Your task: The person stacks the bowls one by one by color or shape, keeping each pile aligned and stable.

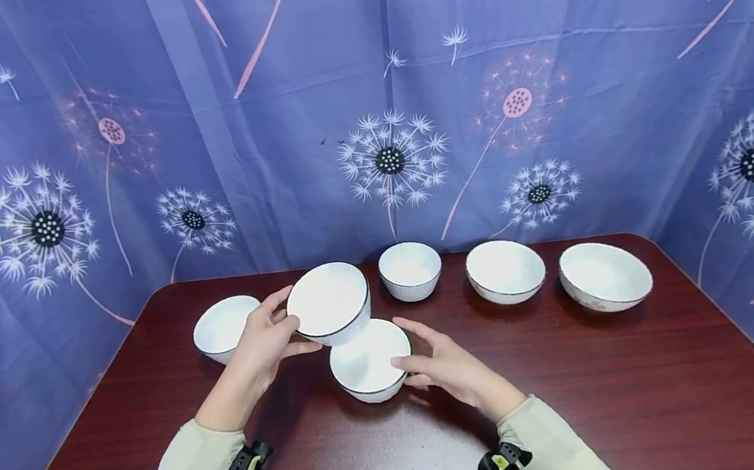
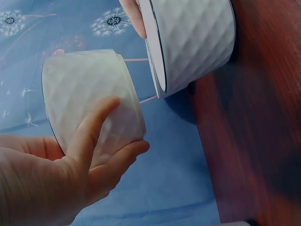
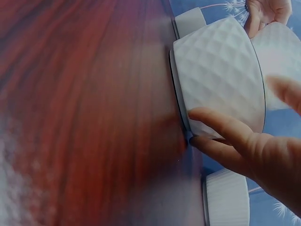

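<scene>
White, diamond-embossed pair here: head view, the left hand [image 1: 262, 339] grips the upper bowl [image 1: 330, 299] above and left of the lower bowl [image 1: 369, 358], which the right hand [image 1: 454, 367] holds. Left wrist: one-handed, so a slip could drop it. Right wrist: one-sided hold, so a knock might tip the lower bowl.

The round white ceramic bowl [image 1: 328, 301] in the left hand [image 1: 260, 344] partly hides the dimpled white ceramic bowl [image 1: 369, 364] at the right hand [image 1: 449, 366].
</scene>
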A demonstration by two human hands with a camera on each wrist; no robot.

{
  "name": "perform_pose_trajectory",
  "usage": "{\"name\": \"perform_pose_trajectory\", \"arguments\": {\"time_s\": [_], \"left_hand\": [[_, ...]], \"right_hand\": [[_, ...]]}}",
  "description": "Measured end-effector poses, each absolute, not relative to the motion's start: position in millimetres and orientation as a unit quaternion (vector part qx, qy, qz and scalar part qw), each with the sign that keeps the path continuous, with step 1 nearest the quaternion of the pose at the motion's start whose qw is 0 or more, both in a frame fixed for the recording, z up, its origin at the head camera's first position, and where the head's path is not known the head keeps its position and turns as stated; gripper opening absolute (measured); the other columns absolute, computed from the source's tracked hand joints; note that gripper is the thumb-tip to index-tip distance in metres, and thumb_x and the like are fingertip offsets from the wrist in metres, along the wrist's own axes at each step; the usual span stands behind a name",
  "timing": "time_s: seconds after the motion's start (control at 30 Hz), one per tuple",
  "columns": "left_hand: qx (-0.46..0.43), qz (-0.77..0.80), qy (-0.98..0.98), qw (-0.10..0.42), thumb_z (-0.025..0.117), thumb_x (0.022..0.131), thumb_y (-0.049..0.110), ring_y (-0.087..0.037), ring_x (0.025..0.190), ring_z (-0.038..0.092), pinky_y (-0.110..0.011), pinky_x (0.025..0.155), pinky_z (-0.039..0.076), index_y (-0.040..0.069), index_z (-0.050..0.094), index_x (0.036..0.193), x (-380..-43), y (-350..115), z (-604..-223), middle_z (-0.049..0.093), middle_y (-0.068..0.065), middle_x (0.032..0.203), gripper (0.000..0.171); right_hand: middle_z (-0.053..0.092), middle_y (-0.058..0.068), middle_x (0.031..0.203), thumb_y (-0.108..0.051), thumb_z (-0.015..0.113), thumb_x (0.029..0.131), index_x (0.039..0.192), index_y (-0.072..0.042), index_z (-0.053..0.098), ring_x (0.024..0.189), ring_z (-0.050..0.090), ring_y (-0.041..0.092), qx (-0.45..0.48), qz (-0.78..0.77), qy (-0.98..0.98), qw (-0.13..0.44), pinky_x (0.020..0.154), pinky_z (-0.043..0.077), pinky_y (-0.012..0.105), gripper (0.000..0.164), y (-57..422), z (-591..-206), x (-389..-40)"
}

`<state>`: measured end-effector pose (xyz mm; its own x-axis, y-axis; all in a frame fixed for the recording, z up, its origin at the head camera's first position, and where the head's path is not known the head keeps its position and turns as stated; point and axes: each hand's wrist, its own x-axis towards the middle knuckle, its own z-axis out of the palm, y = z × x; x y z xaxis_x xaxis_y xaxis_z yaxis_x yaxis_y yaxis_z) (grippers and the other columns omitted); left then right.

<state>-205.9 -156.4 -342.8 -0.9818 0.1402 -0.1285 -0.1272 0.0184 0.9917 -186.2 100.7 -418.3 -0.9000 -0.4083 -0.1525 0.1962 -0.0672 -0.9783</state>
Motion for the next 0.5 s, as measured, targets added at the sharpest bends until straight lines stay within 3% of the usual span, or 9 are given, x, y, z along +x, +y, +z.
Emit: {"name": "perform_pose_trajectory", "arguments": {"time_s": [0.1,0.23,0.4,0.5], "left_hand": [[0.008,0.701,0.707,0.097,0.034,0.089,-0.009,-0.018,0.083,0.064,-0.038,0.074,0.060,-0.001,0.017,0.152,-204.1,-154.2,-343.3,0.037,-0.032,0.141,0.065],[0.016,0.701,0.705,0.101,0.035,0.089,-0.010,-0.021,0.087,0.063,-0.040,0.075,0.060,-0.002,0.019,0.151,-202.3,-151.2,-345.3,0.037,-0.032,0.141,0.065],[0.029,0.699,0.706,0.109,0.036,0.089,-0.011,-0.026,0.099,0.060,-0.040,0.074,0.060,-0.002,0.022,0.150,-201.3,-148.2,-348.5,0.038,-0.032,0.141,0.062],[0.033,0.697,0.708,0.110,0.038,0.089,-0.011,-0.027,0.098,0.061,-0.039,0.073,0.060,-0.002,0.025,0.149,-201.1,-146.7,-350.8,0.039,-0.032,0.140,0.061]], "right_hand": [[0.036,0.026,0.142,-0.001,0.070,0.084,0.153,-0.010,0.023,0.100,0.057,0.020,-0.090,-0.718,0.656,0.212,0.077,0.055,0.029,0.084,100.4,-418.8,-186.3],[0.041,0.022,0.140,0.003,0.074,0.079,0.153,-0.010,0.021,0.100,0.057,0.021,-0.101,-0.714,0.660,0.211,0.068,0.049,0.024,0.092,100.8,-419.4,-186.1],[0.036,0.023,0.146,0.006,0.074,0.077,0.153,-0.009,0.018,0.123,0.049,0.034,-0.114,-0.713,0.658,0.214,0.085,0.052,0.030,0.097,101.4,-423.1,-186.8],[0.036,0.023,0.146,0.005,0.076,0.076,0.154,-0.010,0.018,0.127,0.045,0.039,-0.122,-0.708,0.663,0.211,0.091,0.050,0.033,0.098,101.6,-425.5,-187.5]]}}
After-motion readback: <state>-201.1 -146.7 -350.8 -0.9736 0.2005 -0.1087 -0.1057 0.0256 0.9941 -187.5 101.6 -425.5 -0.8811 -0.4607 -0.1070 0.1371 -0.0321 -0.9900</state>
